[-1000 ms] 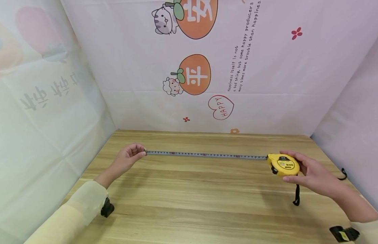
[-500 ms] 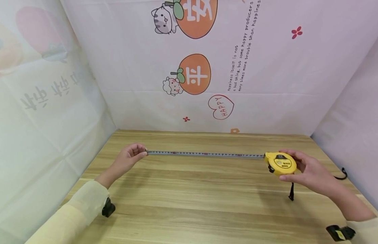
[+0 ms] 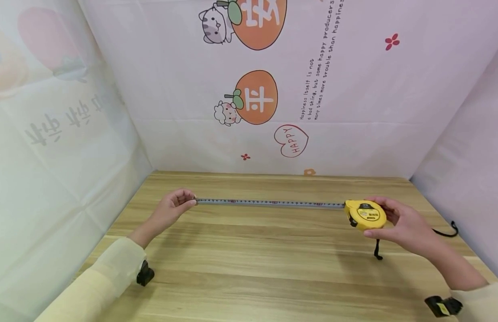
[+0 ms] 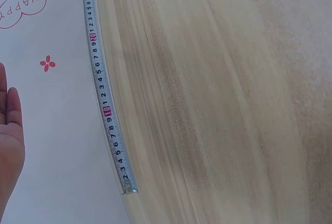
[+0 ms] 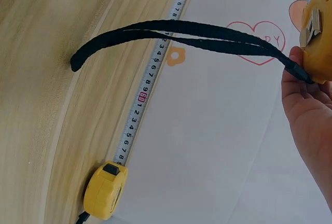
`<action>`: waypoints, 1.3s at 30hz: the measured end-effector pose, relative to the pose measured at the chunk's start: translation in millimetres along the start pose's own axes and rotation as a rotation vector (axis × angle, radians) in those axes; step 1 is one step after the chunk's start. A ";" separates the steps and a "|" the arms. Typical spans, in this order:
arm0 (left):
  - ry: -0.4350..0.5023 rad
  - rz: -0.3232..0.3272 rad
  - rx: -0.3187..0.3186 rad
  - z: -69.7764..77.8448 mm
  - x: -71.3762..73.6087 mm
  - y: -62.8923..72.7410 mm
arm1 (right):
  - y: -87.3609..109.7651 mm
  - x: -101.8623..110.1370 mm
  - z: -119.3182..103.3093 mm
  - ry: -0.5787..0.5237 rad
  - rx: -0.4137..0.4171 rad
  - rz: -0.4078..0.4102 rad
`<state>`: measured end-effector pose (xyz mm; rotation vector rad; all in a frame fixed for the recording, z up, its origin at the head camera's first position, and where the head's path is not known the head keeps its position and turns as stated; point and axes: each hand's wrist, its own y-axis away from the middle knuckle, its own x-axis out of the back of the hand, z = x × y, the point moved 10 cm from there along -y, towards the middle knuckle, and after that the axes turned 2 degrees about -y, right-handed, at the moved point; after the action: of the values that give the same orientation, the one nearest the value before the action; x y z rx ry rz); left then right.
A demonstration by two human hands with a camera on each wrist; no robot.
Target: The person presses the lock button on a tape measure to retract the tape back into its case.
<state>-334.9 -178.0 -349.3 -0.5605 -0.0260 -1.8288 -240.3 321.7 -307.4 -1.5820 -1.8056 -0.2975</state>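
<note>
Our left hand (image 3: 173,206) pinches the blade (image 3: 265,203) by its end and our right hand (image 3: 406,226) grips the case (image 3: 369,216) over the worktop (image 3: 249,268); should the pinch slip, the blade could snap back.

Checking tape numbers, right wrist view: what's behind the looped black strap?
Behind the black strap, left to right: wooden tabletop, tape blade and white cloth with printed red heart; some markings and heart lettering are covered.

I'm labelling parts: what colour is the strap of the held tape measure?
The strap is black; the right wrist view shows it best.
</note>
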 end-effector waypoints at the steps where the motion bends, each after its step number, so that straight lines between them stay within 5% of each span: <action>1: 0.000 -0.001 -0.001 0.3 -0.3 -0.3 | -0.2 -0.4 -0.3 0.003 0.000 0.000; 39: 0.039 0.000 -0.020 7.0 -9.0 -4.7 | -3.4 -13.8 -1.4 -0.019 -0.047 -0.057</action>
<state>-334.6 -166.3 -345.4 -0.5392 0.0188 -1.8416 -243.0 309.4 -314.2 -1.5723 -1.8738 -0.3548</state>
